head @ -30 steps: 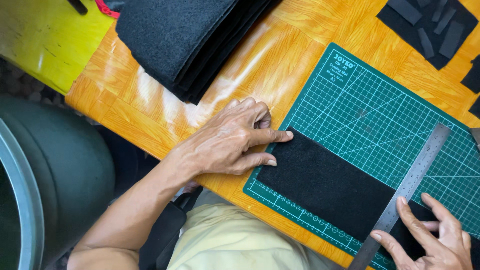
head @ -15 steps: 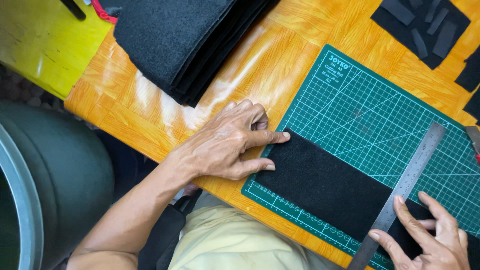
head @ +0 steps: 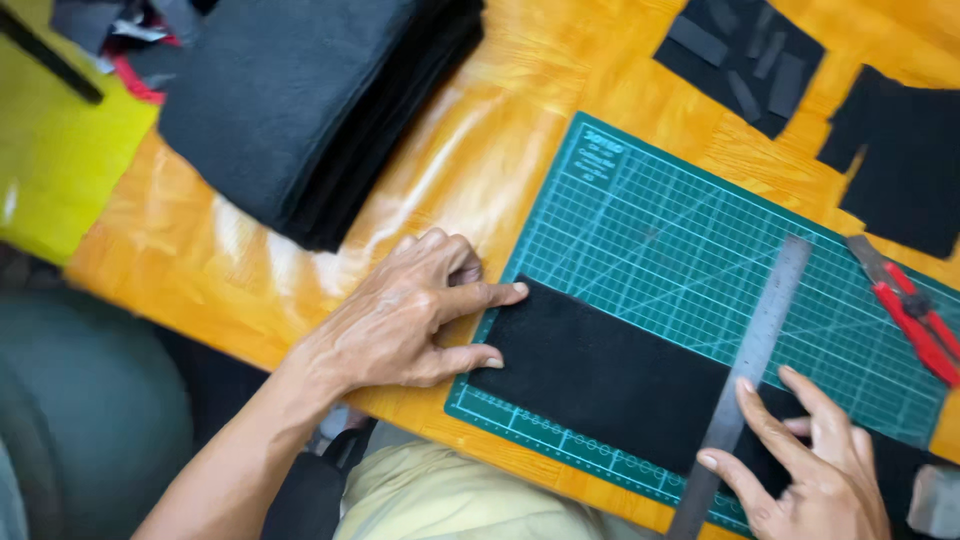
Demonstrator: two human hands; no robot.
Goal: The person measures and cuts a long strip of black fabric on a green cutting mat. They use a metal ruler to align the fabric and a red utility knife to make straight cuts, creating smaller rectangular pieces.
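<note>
A long black felt strip (head: 620,380) lies across a green cutting mat (head: 680,240) on an orange wooden table. My left hand (head: 410,315) rests at the strip's left end, fingertips touching its edge. A steel ruler (head: 752,360) lies diagonally over the strip. My right hand (head: 810,465) presses on the ruler's lower part with spread fingers, holding it flat against the felt.
A thick stack of dark felt sheets (head: 300,100) sits at the table's upper left. Cut black felt pieces (head: 740,60) and a larger black piece (head: 900,160) lie at the upper right. A red-handled cutter (head: 915,315) rests on the mat's right side. A yellow surface (head: 55,160) is at far left.
The view has shifted, bringing the red cutter and more felt pieces into sight. Both hands stay in about the same places on the strip and ruler.
</note>
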